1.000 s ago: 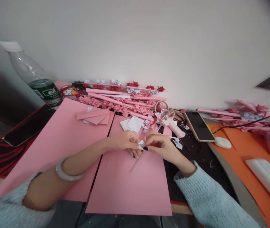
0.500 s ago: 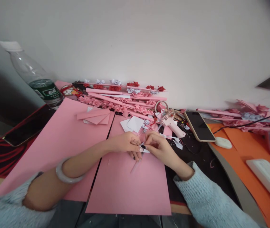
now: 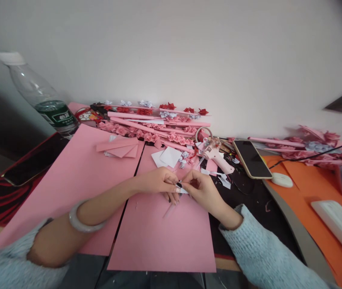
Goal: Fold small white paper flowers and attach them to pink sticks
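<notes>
My left hand (image 3: 160,180) and my right hand (image 3: 201,189) meet above a pink sheet (image 3: 161,241). Between their fingertips is a small piece of white paper (image 3: 184,191), mostly covered by the fingers. Both hands are closed on it in a pinch. Below the left fingers a thin pale strip or stick (image 3: 167,212) shows; whether the hand grips it is unclear. Just beyond the hands lie white paper squares (image 3: 171,157) and small folded paper bits. A pink hot glue gun (image 3: 221,161) rests to the right of them.
Pink paper rods and paper flowers (image 3: 155,127) line the wall. A water bottle (image 3: 55,112) leans in view at left, near folded pink papers (image 3: 123,147) and a dark phone (image 3: 29,162). At right are another phone (image 3: 253,159), a white mouse-like object (image 3: 282,180) and orange sheets (image 3: 303,200).
Both hands stay together on the white paper, with only slight finger movement. The right fingertips sit a little closer over the paper. The whole view has shifted very slightly.
</notes>
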The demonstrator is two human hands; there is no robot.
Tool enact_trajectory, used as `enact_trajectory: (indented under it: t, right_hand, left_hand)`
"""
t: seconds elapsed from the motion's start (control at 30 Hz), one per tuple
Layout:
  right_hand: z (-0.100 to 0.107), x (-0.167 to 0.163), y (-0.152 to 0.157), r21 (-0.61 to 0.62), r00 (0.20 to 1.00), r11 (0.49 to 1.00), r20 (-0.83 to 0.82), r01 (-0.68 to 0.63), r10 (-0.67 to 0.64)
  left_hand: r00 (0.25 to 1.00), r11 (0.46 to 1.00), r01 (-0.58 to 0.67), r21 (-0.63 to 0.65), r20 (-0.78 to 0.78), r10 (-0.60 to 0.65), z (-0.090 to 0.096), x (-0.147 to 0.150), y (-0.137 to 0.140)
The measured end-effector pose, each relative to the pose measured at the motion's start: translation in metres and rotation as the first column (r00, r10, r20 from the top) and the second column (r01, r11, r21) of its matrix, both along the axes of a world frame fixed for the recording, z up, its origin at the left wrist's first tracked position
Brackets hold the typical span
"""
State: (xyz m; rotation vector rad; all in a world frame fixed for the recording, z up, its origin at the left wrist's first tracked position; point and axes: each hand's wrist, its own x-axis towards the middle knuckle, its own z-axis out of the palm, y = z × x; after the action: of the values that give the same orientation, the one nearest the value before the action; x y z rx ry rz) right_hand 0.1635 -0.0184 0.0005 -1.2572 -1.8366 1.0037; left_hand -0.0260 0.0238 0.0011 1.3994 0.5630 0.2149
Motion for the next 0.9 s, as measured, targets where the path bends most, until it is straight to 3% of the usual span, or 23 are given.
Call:
enact_trajectory:
  t: [0.47,0.67,0.9]
  right_hand:
    - [-0.002,-0.002,0.0,-0.067,0.995,0.997,-0.087,0.048,-0.054]
    - [-0.002,-0.001,0.001,-0.156,0.967,0.987,-0.255,-0.043,0.001]
    - [0.004,0.001,0.001,-0.057,0.995,0.993,-0.025,-0.101,0.1]
  left_hand:
    - [1.0,1.0,-0.028,0.008,-0.006,0.028,-0.002,0.001,-0.001]
    - [1.0,1.0,-0.002,0.001,-0.005,0.002,0.003,-0.001,-0.001]
    - [1.0,1.0,0.02,0.001,-0.018,-0.02,0.007,0.0,-0.002]
